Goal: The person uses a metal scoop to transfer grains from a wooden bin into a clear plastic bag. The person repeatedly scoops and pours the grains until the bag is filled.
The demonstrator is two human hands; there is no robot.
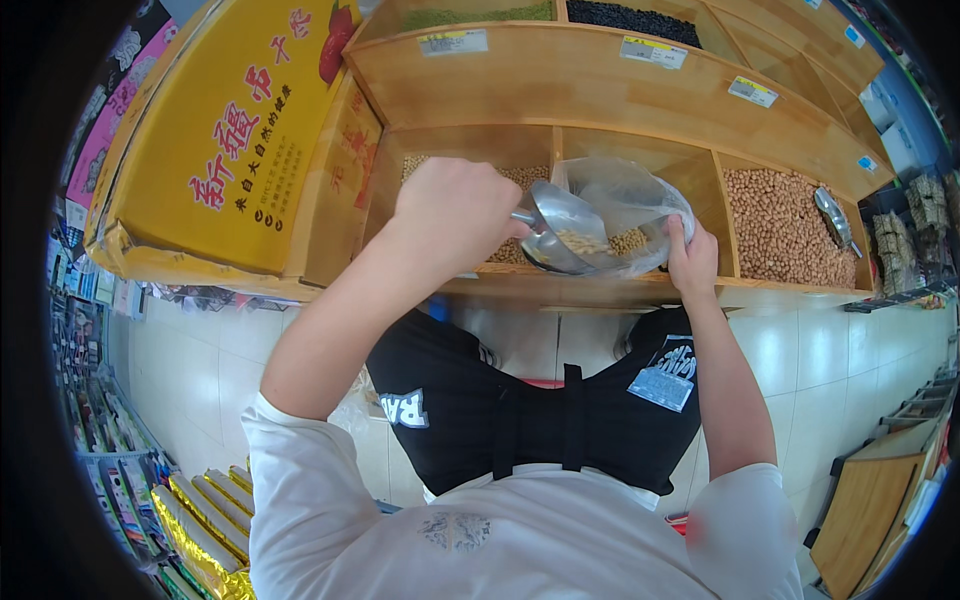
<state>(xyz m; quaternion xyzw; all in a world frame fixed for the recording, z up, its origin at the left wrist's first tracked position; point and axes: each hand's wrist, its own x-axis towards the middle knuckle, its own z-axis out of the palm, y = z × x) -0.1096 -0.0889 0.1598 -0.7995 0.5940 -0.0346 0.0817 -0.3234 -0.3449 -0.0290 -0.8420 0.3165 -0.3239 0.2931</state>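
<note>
My left hand (457, 201) grips the handle of a metal scoop (553, 214), whose front end lies inside the mouth of a clear plastic bag (630, 176). Pale yellow beans (579, 241) sit in the scoop, and more beans (628, 241) like soybeans show at the bottom of the bag. The bag's right edge is pinched between the thumb and fingers of my right hand (693, 255). Below my left hand is a wooden bin of tan beans (529, 175), partly covered by the hand and scoop. The bag hangs over the middle compartment (701, 180).
The right compartment holds reddish-tan peanut kernels (784, 225) and a second metal scoop (834, 216). Higher bins hold green beans (480, 15) and black beans (630, 21). A yellow carton (247, 135) stands at left. Gold packages (202, 525) lie lower left.
</note>
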